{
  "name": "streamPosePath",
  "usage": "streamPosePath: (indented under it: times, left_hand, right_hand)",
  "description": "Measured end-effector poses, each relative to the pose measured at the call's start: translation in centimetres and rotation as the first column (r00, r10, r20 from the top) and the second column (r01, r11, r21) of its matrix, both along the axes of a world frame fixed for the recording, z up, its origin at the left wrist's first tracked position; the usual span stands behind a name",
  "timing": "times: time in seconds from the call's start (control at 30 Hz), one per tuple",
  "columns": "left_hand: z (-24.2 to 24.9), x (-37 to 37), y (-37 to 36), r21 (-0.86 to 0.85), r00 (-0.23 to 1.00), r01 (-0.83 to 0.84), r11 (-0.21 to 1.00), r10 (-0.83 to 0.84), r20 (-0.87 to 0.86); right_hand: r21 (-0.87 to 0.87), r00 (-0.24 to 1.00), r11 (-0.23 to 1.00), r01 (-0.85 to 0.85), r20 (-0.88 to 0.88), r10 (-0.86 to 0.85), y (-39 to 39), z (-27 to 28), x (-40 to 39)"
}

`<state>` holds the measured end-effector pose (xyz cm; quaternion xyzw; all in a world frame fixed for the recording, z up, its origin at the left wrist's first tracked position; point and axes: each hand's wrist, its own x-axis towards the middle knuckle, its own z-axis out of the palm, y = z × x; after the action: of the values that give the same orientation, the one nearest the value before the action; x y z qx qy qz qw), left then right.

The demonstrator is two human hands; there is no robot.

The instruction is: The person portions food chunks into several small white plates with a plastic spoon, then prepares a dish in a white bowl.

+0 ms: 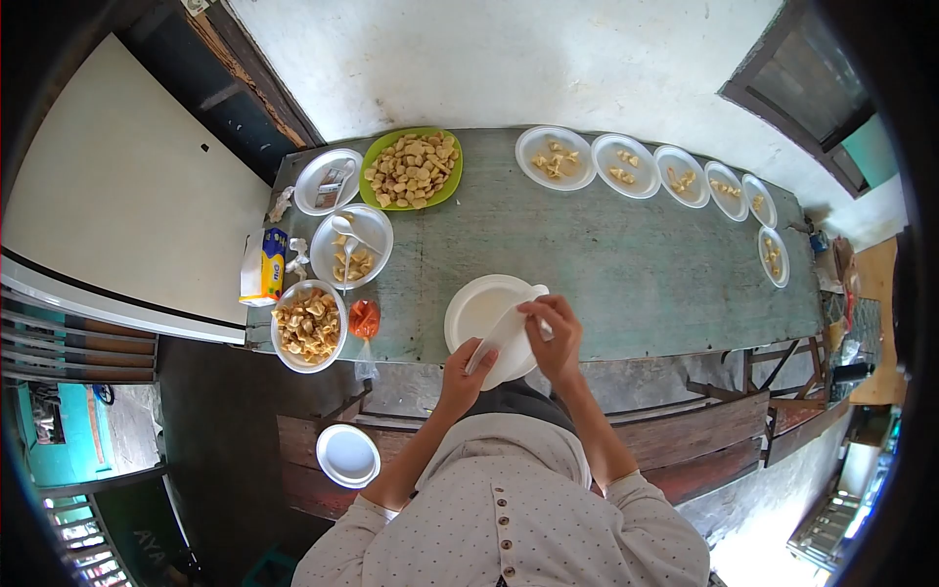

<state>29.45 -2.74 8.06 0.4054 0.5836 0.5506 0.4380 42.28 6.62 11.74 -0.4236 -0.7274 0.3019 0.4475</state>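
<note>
A white plate (499, 338) is pinched nearly edge-on by the left hand (460, 377) at its near end and the right hand (555, 338) toward its far end, slanting away rightward; just beyond, a round plate (471, 305) is seen.

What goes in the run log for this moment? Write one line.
left hand: on tilted white dish | right hand: on same dish | table: white plate, food plates

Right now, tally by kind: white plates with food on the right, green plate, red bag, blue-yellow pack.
White plates, right: 6
Green plate: 1
Red bag: 1
Blue-yellow pack: 1
Total: 9
</note>
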Motion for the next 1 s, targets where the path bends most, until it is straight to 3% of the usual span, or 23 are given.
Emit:
streamPosePath:
  times: [0.07, 0.17, 0.23, 0.43, 0.6, 0.67, 0.7, 0.77, 0.83, 0.9, 1.0]
  left_hand:
    - [-0.7, 0.0, 0.1, -0.03, 0.995, -0.021, 0.999, 0.024, 0.102]
    - [-0.4, 0.0, 0.2, 0.029, 0.993, -0.029, 0.999, 0.025, 0.114]
    - [-0.4, -0.1, 0.1, 0.003, 0.996, -0.025, 1.0, 0.024, 0.083]
    - [0.4, 0.1, 0.3, -0.004, 1.0, -0.02, 1.0, 0.02, 0.021]
    - [0.5, -0.3, 0.0, -0.001, 1.0, 0.024, 1.0, -0.024, 0.015]
    - [0.3, -0.7, -0.2, 0.012, 0.997, 0.079, 0.997, -0.078, -0.014]
    - [0.5, -0.8, -0.2, 0.012, 0.997, 0.077, 0.997, -0.076, -0.015]
    - [1.1, -0.9, -0.3, 0.07, 0.992, 0.09, 0.993, -0.096, 0.082]
    - [0.8, -0.9, -0.3, 0.086, 0.988, 0.076, 0.993, -0.086, 0.132]
    - [0.2, -1.3, -0.5, 0.1, 0.981, 0.059, 0.993, -0.076, 0.18]
    - [-0.4, -1.7, -0.7, 0.088, 0.972, 0.124, 0.988, -0.139, 0.191]
  right_hand:
    - [0.029, 0.995, 0.995, -0.095, 0.046, 0.094, -1.3, -0.3, -0.2]
    - [0.157, 0.973, 0.963, -0.221, 0.098, 0.208, -2.9, -0.2, -0.8]
    - [0.184, 0.973, 0.959, -0.215, 0.125, 0.195, -2.5, -0.1, -0.6]
    - [0.041, 0.999, 0.998, 0.038, 0.016, -0.038, -0.4, -0.9, -0.3]
    - [0.016, 0.996, 0.996, 0.088, -0.015, -0.088, 0.5, -1.0, 0.6]
    - [-0.173, 0.988, 0.975, 0.137, -0.047, -0.147, 1.4, -1.6, 1.7]
    - [-0.173, 0.988, 0.976, 0.135, -0.049, -0.145, 1.8, -1.9, 2.3]
    - [-0.664, 0.849, 0.738, -0.124, -0.456, -0.268, 2.8, -2.9, 3.7]
    - [-0.637, 0.832, 0.738, -0.222, -0.519, -0.197, 3.6, -2.6, 4.9]
    - [-0.66, 0.767, 0.643, -0.389, -0.618, -0.171, 3.7, -1.9, 5.8]
    - [-0.647, 0.782, 0.692, -0.32, -0.592, -0.193, 3.7, -2.1, 6.0]
